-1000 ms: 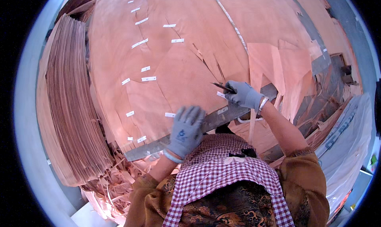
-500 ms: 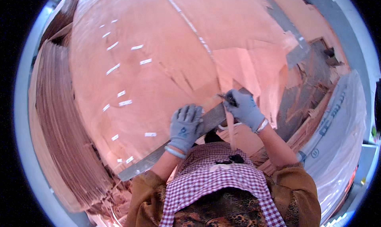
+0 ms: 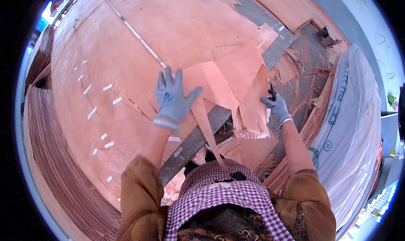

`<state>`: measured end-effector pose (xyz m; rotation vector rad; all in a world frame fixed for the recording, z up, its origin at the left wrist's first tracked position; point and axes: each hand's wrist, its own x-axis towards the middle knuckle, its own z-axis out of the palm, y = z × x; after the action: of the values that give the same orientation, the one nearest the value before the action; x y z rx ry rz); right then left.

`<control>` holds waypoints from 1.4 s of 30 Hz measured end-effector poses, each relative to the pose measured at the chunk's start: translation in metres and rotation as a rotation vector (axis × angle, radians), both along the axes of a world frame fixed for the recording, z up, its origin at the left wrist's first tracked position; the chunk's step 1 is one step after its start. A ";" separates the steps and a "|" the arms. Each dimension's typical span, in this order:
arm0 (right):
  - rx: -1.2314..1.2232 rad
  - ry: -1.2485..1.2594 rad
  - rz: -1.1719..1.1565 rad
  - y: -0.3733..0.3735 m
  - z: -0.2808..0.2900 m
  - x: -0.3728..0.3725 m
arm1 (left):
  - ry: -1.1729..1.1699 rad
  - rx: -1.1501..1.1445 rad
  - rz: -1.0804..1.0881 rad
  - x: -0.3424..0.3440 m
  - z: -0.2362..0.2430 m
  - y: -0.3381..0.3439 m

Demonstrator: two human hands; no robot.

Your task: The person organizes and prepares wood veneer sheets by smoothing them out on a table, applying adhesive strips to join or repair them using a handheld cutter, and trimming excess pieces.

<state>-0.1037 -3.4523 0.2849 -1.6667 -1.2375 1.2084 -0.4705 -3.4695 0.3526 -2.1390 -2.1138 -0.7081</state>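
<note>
Though smooth, veneer pieces (image 3: 242,74) angular; thin

floor (image 3: 341,17): grey, upper right | pale band (image 3: 377,38) beyond, kind unclear | bright light patch (image 3: 47,14), upper left

The broad sheet (image 3: 190,34) is pinkish tan, marked with white strips (image 3: 117,100) and a white line (image 3: 135,33) with darker bands. Left of the sheet, the stack (image 3: 63,169) is striped reddish brown. Grey gloves cover the left hand (image 3: 172,99), over the sheet, and right hand (image 3: 279,109), right of it. Below the sheet, the apron (image 3: 236,194) is maroon-and-white gingham.
</note>
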 end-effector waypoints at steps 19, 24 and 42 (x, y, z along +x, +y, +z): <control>0.065 -0.186 0.447 -0.085 0.214 -0.054 | -1.249 -0.344 -0.366 0.119 0.038 -0.027; 0.156 -0.701 0.703 -0.151 0.256 -0.105 | -1.140 -0.443 -0.357 0.070 0.058 -0.064; 0.582 -0.591 0.149 -0.142 0.294 -0.074 | -0.672 -0.426 -0.741 -0.022 -0.058 -0.246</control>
<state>-0.1780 -3.5945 0.5791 -1.5304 -1.8765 0.3454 -0.4926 -3.7153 0.2945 -3.3721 -1.7441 -1.2679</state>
